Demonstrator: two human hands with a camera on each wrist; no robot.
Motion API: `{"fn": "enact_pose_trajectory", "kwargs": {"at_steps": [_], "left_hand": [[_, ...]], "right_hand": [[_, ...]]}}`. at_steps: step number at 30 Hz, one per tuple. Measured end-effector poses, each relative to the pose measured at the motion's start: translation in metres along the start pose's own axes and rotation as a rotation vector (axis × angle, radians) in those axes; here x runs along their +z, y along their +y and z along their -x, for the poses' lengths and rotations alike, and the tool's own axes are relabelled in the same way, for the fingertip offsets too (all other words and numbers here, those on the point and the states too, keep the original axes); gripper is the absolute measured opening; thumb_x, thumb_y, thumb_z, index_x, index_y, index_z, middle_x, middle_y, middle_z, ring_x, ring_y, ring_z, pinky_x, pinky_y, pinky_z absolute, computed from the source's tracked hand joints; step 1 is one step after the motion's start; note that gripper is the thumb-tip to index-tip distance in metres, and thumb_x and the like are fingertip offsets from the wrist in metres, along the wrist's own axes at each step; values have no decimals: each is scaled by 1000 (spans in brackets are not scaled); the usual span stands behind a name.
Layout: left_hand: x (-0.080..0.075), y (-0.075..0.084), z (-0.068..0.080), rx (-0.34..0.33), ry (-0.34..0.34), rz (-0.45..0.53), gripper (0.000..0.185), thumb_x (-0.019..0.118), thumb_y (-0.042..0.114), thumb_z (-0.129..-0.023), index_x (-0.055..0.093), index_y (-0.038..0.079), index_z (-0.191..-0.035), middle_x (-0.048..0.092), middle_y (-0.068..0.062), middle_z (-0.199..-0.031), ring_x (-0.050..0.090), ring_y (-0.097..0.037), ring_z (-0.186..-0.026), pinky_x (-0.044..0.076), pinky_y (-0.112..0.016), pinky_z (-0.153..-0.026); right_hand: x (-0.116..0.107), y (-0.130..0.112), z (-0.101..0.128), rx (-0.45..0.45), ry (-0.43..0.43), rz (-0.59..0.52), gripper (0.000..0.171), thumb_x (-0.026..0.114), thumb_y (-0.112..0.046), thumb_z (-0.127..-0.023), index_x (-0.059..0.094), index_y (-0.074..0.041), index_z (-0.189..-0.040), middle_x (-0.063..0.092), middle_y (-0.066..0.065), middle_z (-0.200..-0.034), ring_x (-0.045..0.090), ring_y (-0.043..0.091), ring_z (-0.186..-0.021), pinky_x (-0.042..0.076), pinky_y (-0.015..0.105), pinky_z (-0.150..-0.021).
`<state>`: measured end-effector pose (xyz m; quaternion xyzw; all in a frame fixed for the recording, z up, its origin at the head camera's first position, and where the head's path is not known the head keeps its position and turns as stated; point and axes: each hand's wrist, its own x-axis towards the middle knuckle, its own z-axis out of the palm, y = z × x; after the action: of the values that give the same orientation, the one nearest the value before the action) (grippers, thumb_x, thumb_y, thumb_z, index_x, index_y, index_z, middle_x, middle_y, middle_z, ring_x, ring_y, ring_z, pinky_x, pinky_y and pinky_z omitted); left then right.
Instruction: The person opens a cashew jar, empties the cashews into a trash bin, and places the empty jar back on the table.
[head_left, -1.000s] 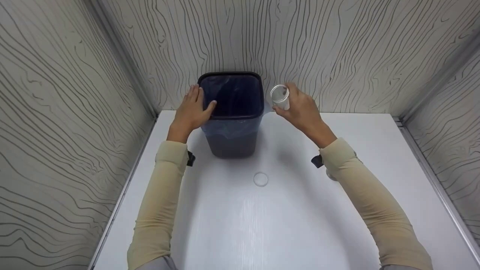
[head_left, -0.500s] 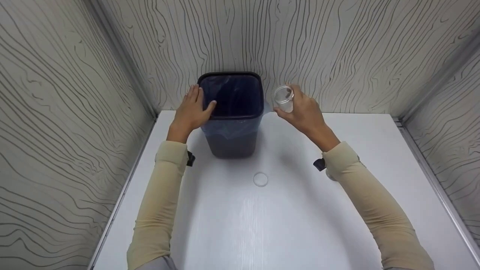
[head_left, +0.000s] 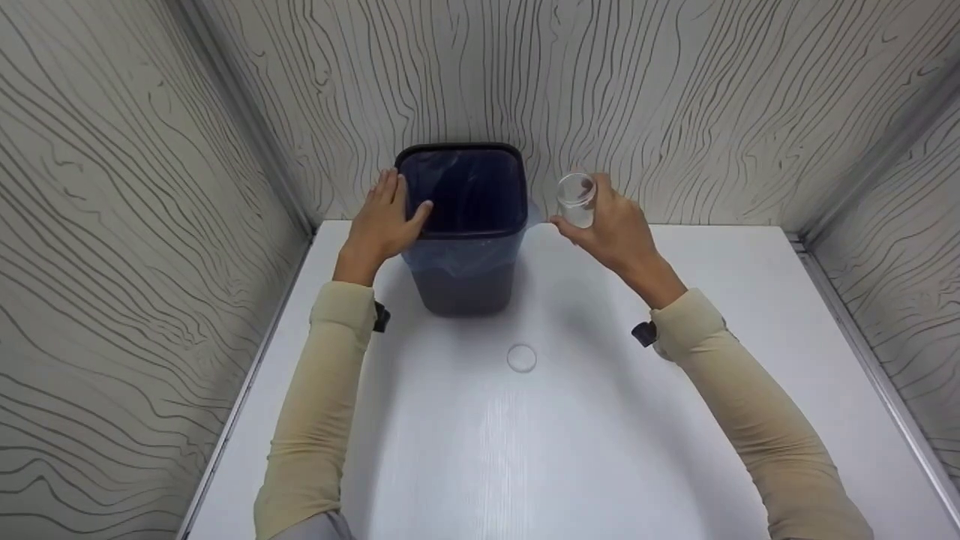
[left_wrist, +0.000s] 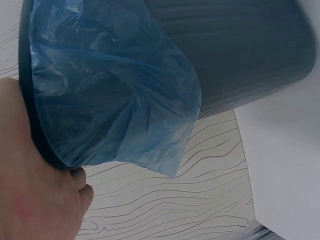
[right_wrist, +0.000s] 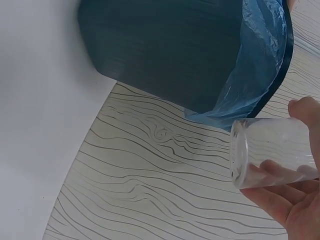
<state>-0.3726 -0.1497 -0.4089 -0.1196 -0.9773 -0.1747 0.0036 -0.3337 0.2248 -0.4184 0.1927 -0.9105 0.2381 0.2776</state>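
White table (head_left: 750,315) with dark bin (head_left: 465,277) and small clear lid (head_left: 521,358)

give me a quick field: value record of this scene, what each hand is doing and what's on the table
left hand: left hand grips the rim of the waste bin, thumb over the edge
right hand: right hand holds a clear plastic cup in the air, right of the bin, not above it
cup tilt: tipped, its mouth towards the bin
bin: dark, square, upright at the back of the white table
liner: blue bag folded over the rim
also on table: small clear round lid, in front of the bin, apart from both hands
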Motion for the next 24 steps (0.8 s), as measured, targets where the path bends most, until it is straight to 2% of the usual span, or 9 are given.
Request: {"fn": "enact_pose_trajectory", "kwargs": {"at_steps": [11, 24], "left_hand": [[1, -1, 0, 14, 12, -3, 87, 30, 60, -112, 8, -2, -170, 2, -21, -180, -3, -33, -168, 4, -48, -138], [1, 0, 1, 2, 6, 0, 87, 29, 60, -112, 6, -2, -170, 0, -20, -180, -3, -33, -168, 1, -46, -138]], "right_hand": [[-1, 2, 10, 37, -4, -38, 75, 87, -41, -89, 50, 5, -136, 74, 31, -113, 77, 47, -96, 66, 58, -79], [-1, 7, 18, 47, 20, -58, 75, 88, -39, -88, 50, 5, -135, 74, 31, -110, 77, 48, -92, 65, 59, -77]]}}
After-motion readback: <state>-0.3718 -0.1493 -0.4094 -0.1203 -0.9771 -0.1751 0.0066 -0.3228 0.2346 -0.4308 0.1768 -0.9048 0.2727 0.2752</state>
